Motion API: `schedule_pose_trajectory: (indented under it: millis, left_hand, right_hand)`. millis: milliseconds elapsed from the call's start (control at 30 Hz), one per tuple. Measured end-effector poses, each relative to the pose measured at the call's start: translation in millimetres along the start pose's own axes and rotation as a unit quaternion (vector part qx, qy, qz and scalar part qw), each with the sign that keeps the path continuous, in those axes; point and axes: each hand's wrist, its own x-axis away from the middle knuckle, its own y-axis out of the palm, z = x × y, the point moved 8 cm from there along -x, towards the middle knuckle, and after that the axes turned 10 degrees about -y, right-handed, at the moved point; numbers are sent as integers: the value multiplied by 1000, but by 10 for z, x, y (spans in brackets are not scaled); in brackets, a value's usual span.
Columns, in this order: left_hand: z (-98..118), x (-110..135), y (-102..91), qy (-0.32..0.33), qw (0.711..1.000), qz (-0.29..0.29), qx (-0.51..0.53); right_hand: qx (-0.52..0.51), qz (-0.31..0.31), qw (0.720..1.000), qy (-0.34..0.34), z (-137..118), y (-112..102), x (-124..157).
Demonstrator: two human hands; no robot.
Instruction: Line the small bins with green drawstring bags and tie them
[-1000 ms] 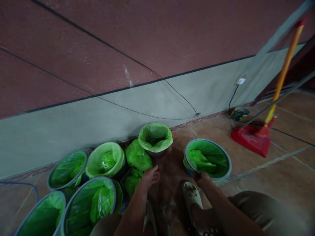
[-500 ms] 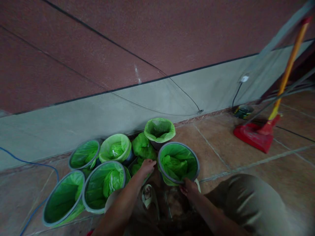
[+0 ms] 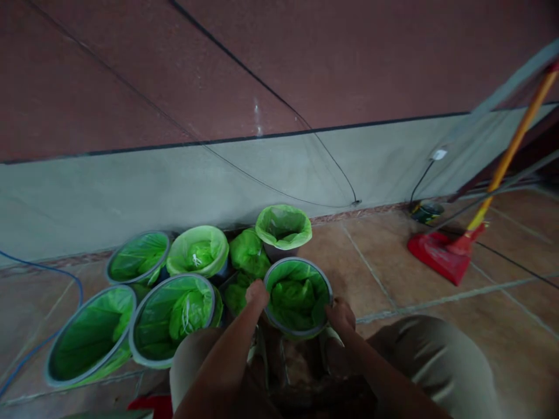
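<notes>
Between my knees is a trash bin [image 3: 299, 334] with a grey ring rim and a green bag lining it; more crumpled green plastic [image 3: 293, 297] lies inside. My left hand [image 3: 257, 294] is closed at the left side of its rim. On the opposite side my right hand [image 3: 341, 314] grips the rim, with the fingertips partly hidden. Just left of my left hand sit a bunched green bag [image 3: 248, 253] and more green plastic [image 3: 236, 294] in a dark container. A smaller lined bin [image 3: 283, 228] stands right behind the one I hold.
Several green-lined bins, among them a wide one [image 3: 174, 317], stand grouped at the left by the wall [image 3: 131, 192]. A red dustpan [image 3: 441, 256] with a yellow handle is at the right, near a dark can [image 3: 427, 212]. A blue hose [image 3: 56, 267] runs along the left floor.
The bin between my hands is more level and sits further left in view. My right hand has moved up from the front to the right side of the rim; my left hand now meets the left side.
</notes>
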Motion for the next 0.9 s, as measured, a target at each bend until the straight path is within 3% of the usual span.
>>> schedule_pose_trajectory:
  millis: [100,267,500,667,800,900]
  left_hand:
    - [59,22,-11,1,1000,16,2]
    - [145,182,-202,13,998,58,11]
    - [84,372,-904,55,983,132,116]
    - [0,269,-1231,47,942,168,286]
    - [95,234,-1201,64,946,132,289]
    - [221,269,-1109,98,962,104,232]
  right_hand:
    - [68,-24,997,-37,-163,-30,-75]
    - [84,21,993,-74,-247,-118,-52]
    - [-64,89,978,-177,-369,-554,-242]
    - [-131,53,971,-192,-1049,-699,-918]
    - [-69,68,987,-130,-1735,-755,-1571]
    - [12,101,986,-132,-2127,-734,-1892]
